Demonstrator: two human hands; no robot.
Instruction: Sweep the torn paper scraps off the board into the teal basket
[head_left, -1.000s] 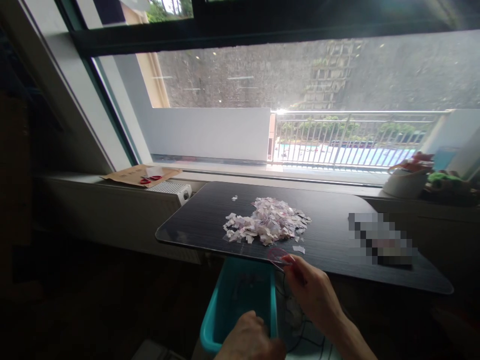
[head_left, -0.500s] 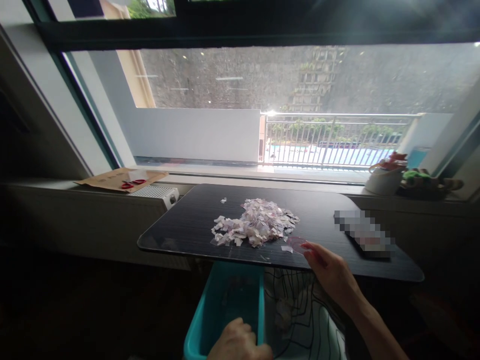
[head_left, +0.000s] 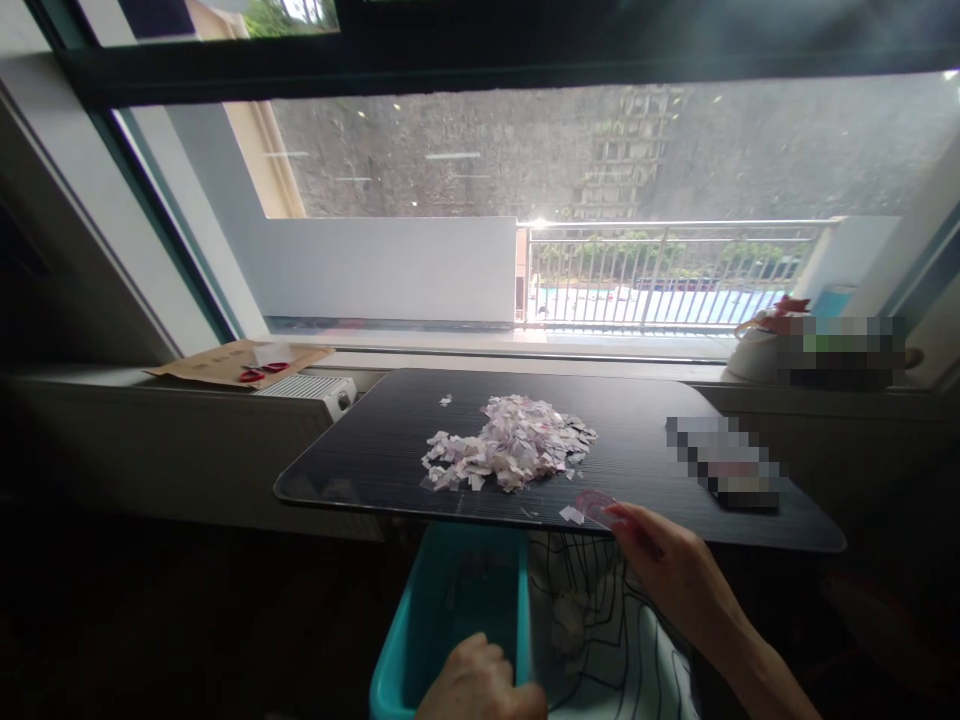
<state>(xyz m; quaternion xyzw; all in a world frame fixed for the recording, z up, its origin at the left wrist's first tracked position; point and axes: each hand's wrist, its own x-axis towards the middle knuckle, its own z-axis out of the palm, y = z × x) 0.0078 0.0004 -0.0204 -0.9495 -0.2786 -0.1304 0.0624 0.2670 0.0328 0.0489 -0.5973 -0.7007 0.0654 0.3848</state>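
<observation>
A heap of torn paper scraps (head_left: 517,440) lies in the middle of the dark folding table (head_left: 360,440). My right hand (head_left: 664,555) pinches a clear pinkish plastic piece (head_left: 596,507) with a rounded edge, like a protractor. Its tip is beside a few loose scraps (head_left: 571,515) at the table's front edge. Below that edge stands a teal plastic bin (head_left: 405,620). My left hand (head_left: 480,680) is closed at the bin's near right side, apparently round its rim; the fingertips are hidden.
A pixelated flat object (head_left: 724,462) lies on the table's right side. Red-handled scissors (head_left: 262,371) rest on brown paper (head_left: 202,362) on the left sill. A white pot (head_left: 754,357) stands on the right sill. Grid-patterned cloth (head_left: 592,640) is under the table, beside the bin.
My right hand has drawn the plastic piece slightly towards the table's front edge. The few loose scraps have shifted with it, away from the heap. My left hand stays at the bin.
</observation>
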